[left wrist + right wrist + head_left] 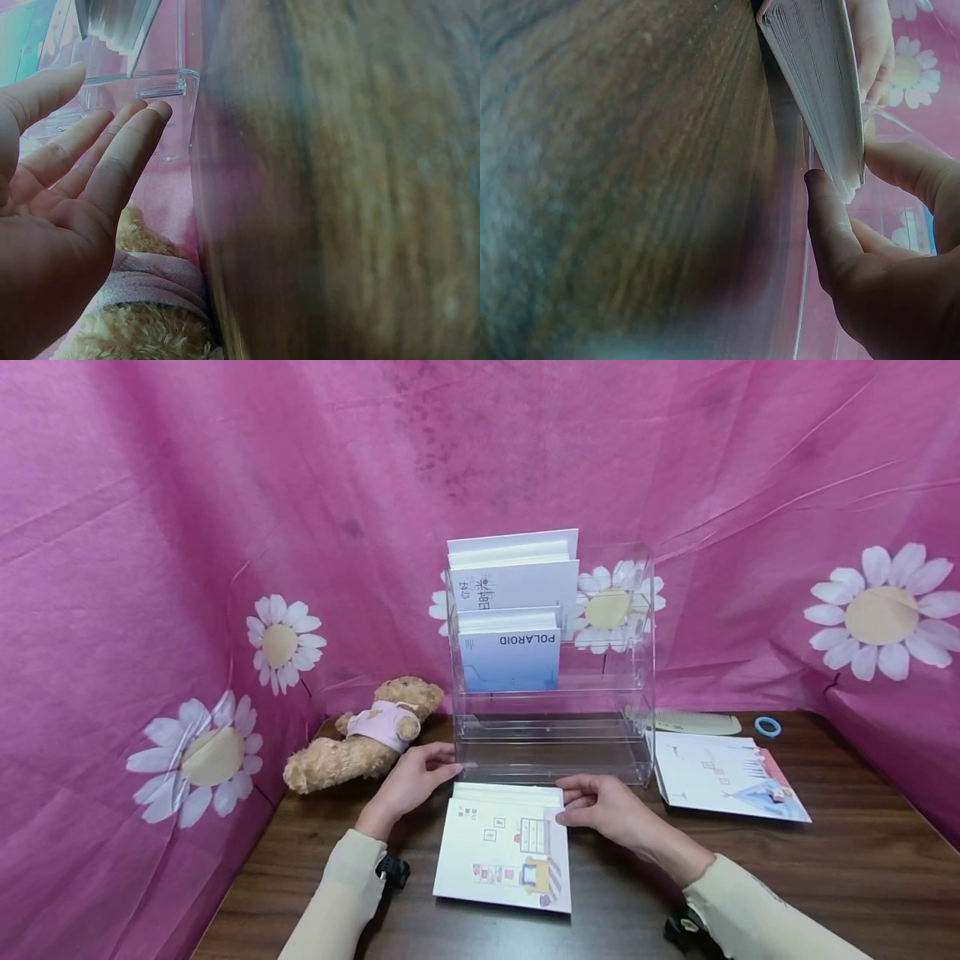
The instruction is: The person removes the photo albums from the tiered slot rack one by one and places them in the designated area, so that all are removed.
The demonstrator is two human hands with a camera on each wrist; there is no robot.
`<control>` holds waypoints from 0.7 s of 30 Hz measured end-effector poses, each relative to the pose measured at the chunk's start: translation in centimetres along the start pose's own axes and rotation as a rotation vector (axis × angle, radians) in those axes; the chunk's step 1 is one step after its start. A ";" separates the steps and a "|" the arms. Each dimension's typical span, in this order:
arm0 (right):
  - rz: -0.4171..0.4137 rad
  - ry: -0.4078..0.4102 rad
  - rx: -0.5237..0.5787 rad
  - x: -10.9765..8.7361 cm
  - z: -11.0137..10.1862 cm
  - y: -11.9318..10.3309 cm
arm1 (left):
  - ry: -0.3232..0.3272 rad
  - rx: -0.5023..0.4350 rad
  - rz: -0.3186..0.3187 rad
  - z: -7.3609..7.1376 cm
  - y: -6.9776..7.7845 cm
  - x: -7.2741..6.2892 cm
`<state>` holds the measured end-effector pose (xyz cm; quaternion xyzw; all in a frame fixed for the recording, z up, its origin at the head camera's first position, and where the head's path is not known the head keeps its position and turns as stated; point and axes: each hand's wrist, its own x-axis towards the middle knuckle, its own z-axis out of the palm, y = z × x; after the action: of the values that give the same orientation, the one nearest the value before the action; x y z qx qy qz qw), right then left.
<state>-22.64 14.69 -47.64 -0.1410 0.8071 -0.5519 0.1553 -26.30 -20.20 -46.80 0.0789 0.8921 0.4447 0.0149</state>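
A white book (501,852) with a drawn cover lies in front of a clear acrylic rack (555,752). My right hand (603,810) pinches the book's far right corner. In the right wrist view, the thumb is on the cover side of the book (821,82) and the fingers (829,225) are on the other. My left hand (412,781) is beside the rack's lower left corner, its fingers extended and holding nothing. The left wrist view shows that hand (75,172) spread before the rack's clear edge; whether it touches the rack, I cannot tell.
A blue POLAROID book (510,660) and white books (517,585) stand in the rack's upper tiers. Left of it lies a teddy bear (375,731) in a pink shirt. On the right are another white book (720,777), a comb (697,723) and a blue ring (767,727).
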 end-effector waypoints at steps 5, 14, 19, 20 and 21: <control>0.012 -0.001 -0.006 0.1 0.0 0.1 | -0.006 -0.008 0.010 -0.1 -0.2 0.0; 0.038 0.004 0.019 0.1 0.0 0.3 | -0.009 -0.008 0.016 -0.1 -0.2 0.0; 0.066 0.013 0.030 0.2 0.1 0.2 | -0.016 -0.001 0.019 -0.1 -0.1 0.0; 0.072 0.014 0.031 0.2 0.2 0.2 | -0.017 -0.002 0.018 -0.1 -0.1 0.0; 0.077 0.017 0.032 0.2 0.1 0.2 | -0.019 -0.003 0.017 -0.1 0.0 0.0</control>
<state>-22.77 14.55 -47.87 -0.1024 0.8044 -0.5594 0.1718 -26.36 -20.30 -46.76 0.0905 0.8905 0.4455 0.0195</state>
